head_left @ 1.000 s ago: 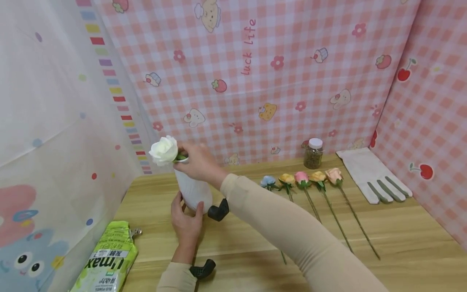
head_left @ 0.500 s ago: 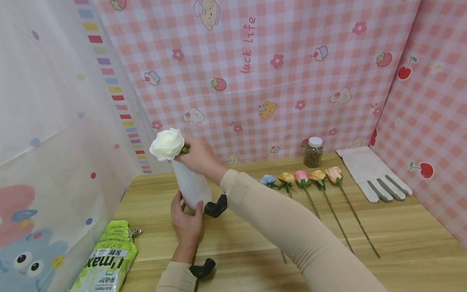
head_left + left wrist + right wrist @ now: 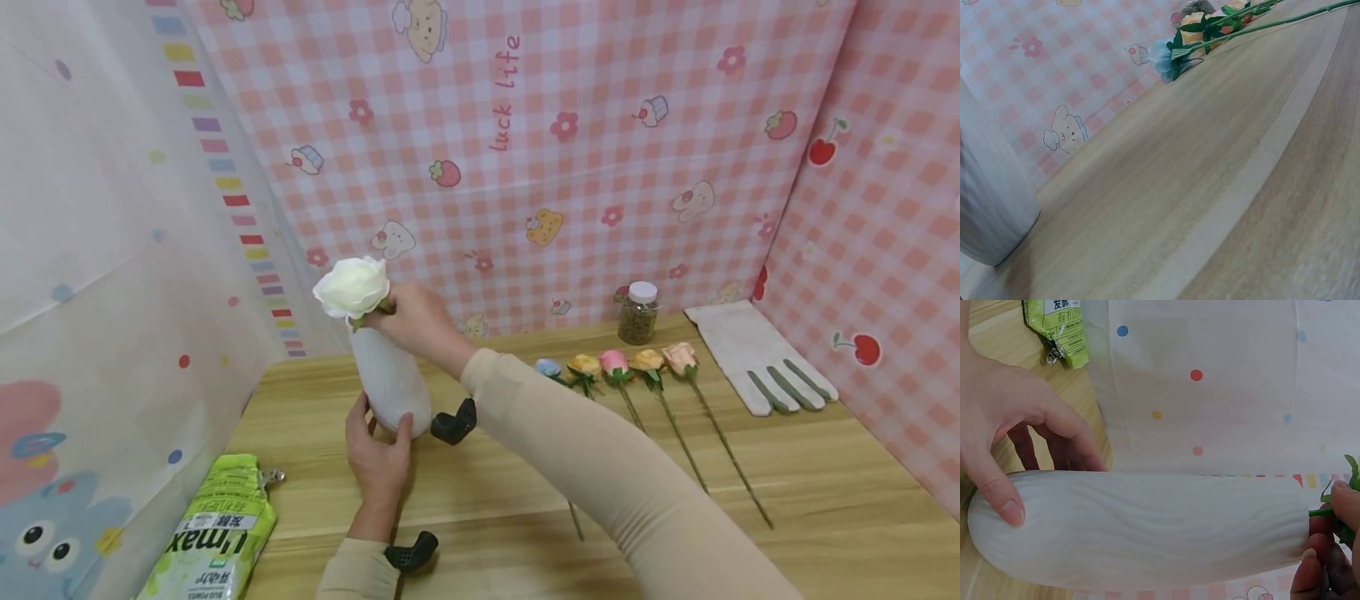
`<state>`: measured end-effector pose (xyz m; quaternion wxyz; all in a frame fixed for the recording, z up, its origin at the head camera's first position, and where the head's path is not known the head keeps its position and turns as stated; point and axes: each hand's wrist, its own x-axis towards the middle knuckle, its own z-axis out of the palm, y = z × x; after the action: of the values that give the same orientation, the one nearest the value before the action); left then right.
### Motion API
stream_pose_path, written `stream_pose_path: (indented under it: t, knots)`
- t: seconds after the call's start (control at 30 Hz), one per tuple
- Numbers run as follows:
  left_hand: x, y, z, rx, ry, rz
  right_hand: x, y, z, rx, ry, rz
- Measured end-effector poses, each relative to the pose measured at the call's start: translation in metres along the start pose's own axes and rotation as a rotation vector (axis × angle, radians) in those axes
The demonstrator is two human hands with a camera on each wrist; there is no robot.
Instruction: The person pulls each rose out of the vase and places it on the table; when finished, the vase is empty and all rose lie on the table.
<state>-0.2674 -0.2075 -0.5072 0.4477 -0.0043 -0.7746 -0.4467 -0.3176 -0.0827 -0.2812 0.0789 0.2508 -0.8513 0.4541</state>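
A white ribbed vase [image 3: 390, 379] stands on the wooden table in the head view. My left hand [image 3: 378, 458] holds it low down, thumb on one side and fingers round the other. At the vase's mouth, my right hand [image 3: 422, 321] pinches the green stem of a white rose [image 3: 352, 287] just below the bloom. In the right wrist view, the stem [image 3: 1320, 512] shows between thumb and fingers, at the rim of the vase [image 3: 1147, 528]. The rest of the stem is hidden. Only part of the vase [image 3: 991, 194] appears in the left wrist view.
Several artificial roses lie in a row on the right, among them a pink one [image 3: 615, 362] and a blue one [image 3: 548, 367]. Behind them are a lidded jar [image 3: 638, 317] and a white-and-grey glove [image 3: 757, 358]. A green bag [image 3: 217, 525] lies at the left edge.
The white rose has risen a little and shifted right, with my right hand still pinching it. My left hand stays at the foot of the vase.
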Motion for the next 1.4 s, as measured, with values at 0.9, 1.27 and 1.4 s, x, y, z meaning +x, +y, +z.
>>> stream_pose_path:
  t: [0.9,1.27,1.4]
  knots:
    - [0.000,0.004,-0.001,-0.016,0.000,0.007,-0.009,0.015,-0.022,0.417,0.238,0.025]
    - [0.001,0.004,0.000,-0.002,-0.008,0.018,-0.013,0.016,-0.036,0.702,0.231,0.038]
    - [0.001,0.004,0.000,0.002,0.009,0.029,-0.011,0.015,-0.033,0.740,0.197,0.032]
